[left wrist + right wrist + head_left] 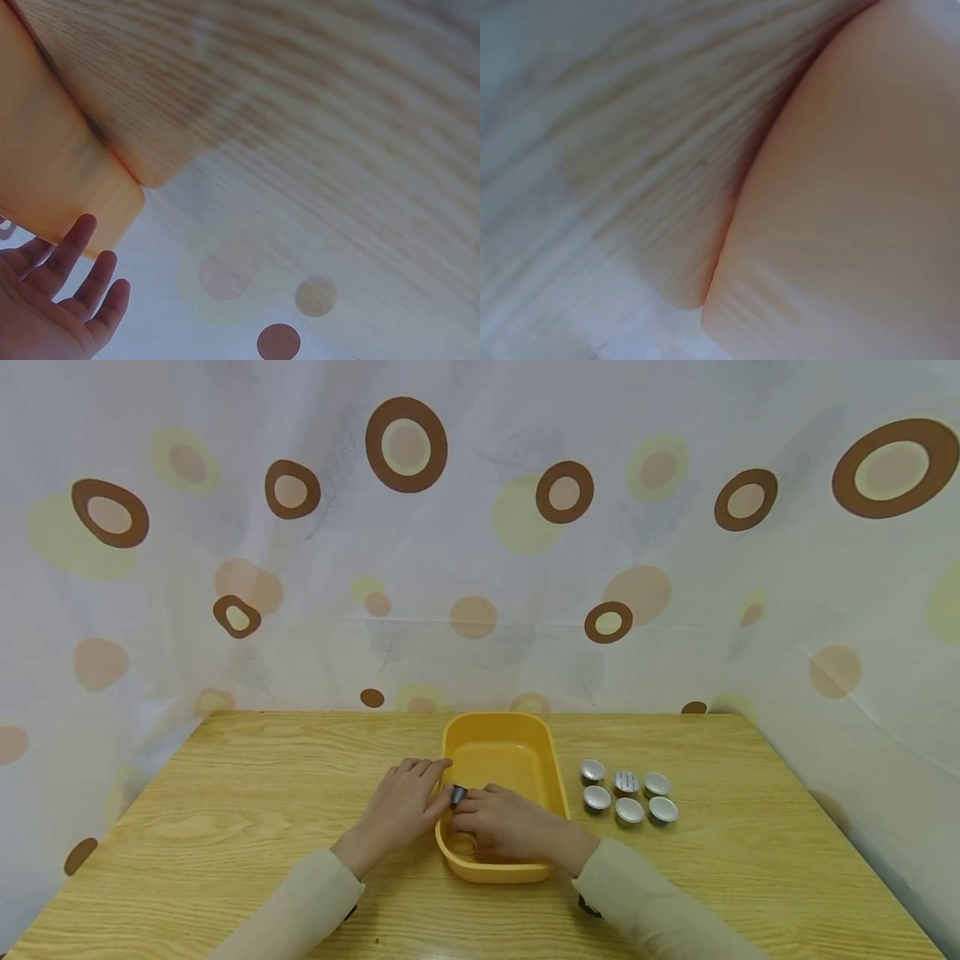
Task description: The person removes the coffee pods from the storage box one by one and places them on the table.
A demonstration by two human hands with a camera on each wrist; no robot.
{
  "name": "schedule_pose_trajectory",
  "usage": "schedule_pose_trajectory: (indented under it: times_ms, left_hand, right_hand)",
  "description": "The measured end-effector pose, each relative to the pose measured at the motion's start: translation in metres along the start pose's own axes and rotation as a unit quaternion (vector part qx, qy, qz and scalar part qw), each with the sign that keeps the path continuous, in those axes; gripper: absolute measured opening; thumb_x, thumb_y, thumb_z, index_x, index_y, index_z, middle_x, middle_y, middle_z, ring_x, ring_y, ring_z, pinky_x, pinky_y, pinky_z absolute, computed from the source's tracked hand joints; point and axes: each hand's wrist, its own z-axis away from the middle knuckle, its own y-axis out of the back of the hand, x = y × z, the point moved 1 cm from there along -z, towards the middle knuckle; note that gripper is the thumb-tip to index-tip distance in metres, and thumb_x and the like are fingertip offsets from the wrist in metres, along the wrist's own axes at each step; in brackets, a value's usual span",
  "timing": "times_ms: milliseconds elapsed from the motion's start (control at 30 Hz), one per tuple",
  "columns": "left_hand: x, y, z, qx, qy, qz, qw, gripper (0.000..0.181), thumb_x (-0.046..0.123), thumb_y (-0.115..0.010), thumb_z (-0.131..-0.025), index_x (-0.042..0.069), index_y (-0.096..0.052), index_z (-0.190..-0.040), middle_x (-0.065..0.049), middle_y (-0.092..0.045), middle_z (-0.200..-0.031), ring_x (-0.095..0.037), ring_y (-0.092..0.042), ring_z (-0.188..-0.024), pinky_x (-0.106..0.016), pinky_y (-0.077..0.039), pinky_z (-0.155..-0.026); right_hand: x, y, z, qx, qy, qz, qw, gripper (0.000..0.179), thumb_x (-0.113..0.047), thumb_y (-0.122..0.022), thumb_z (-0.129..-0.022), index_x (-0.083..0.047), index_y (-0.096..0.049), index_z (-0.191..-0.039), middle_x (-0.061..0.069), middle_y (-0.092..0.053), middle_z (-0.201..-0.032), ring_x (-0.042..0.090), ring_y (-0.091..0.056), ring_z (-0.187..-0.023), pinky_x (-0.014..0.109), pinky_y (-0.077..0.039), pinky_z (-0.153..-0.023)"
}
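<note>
A small dark coffee capsule (458, 794) is held over the left side of a yellow plastic tray (557, 777). My right hand (506, 822) reaches into the tray from its near right side, with curled fingers gripping the capsule; its thumb is hidden. At the tray's left rim is my left hand (405, 797), its thumb tip right at the capsule. In the left wrist view this hand's fingers (109, 262) spread loosely beside the tray wall (82, 187). Only the tray's outer side (840, 210) and the table show in the right wrist view.
Several capsules with pale lids stand in two rows to the right of the tray, among them one with a printed lid (626, 782). The wooden table (285, 777) ends at a patterned curtain (472, 568) at the back, with more curtain at both sides.
</note>
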Motion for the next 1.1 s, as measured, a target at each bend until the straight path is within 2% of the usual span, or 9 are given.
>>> schedule_pose_trajectory:
  times_ms: [300,500,767,1000,1100]
  left_hand:
    - [0.000,-0.001,0.000,0.000,-0.001,-0.005,1.0000,0.039,0.033,-0.046,-0.094,0.012,-0.053,-0.126,-0.004,-0.063,-0.113,-0.025,-0.054,-0.109,-0.043,-0.043,-0.093]
    - [-0.001,-0.002,-0.001,0.002,-0.001,-0.002,1.0000,0.040,0.034,-0.046,-0.094,0.012,-0.053,-0.126,-0.004,-0.063,-0.113,-0.025,-0.054,-0.109,-0.043,-0.043,-0.093]
    - [-0.001,-0.002,0.000,0.002,0.002,-0.002,1.0000,0.041,0.035,-0.046,-0.094,0.012,-0.052,-0.127,-0.004,-0.062,-0.115,-0.024,-0.053,-0.109,-0.043,-0.043,-0.092]
    - [-0.001,-0.001,0.000,0.001,0.005,-0.004,1.0000,0.041,0.035,-0.045,-0.094,0.013,-0.052,-0.127,-0.003,-0.062,-0.116,-0.024,-0.053,-0.109,-0.043,-0.043,-0.091]
    - [-0.001,-0.002,-0.001,-0.001,0.006,-0.005,1.0000,0.041,0.036,-0.045,-0.094,0.013,-0.052,-0.127,-0.003,-0.062,-0.116,-0.023,-0.053,-0.110,-0.043,-0.043,-0.092]
  right_hand:
    - [-0.001,0.004,0.002,-0.001,0.003,0.010,0.9999,0.034,-0.033,-0.072,-0.076,-0.028,-0.061,-0.108,-0.012,-0.061,-0.107,0.007,-0.052,-0.103,0.027,-0.045,-0.081]
    - [-0.002,0.006,0.003,0.003,0.002,0.023,0.9997,0.035,-0.033,-0.074,-0.075,-0.027,-0.062,-0.107,-0.013,-0.061,-0.108,0.007,-0.052,-0.103,0.028,-0.045,-0.083]
    - [0.001,0.010,0.005,0.013,-0.002,0.059,0.9982,0.035,-0.035,-0.072,-0.076,-0.024,-0.063,-0.107,-0.014,-0.062,-0.110,0.008,-0.055,-0.094,0.027,-0.046,-0.079]
    - [0.004,0.012,0.007,0.008,-0.016,0.059,0.9981,0.036,-0.037,-0.070,-0.077,-0.024,-0.062,-0.110,-0.014,-0.062,-0.110,0.008,-0.055,-0.095,0.027,-0.045,-0.082]
    - [0.006,0.013,0.009,0.018,-0.023,0.052,0.9982,0.039,-0.037,-0.069,-0.078,-0.022,-0.061,-0.113,-0.013,-0.062,-0.109,0.008,-0.055,-0.096,0.027,-0.045,-0.082]
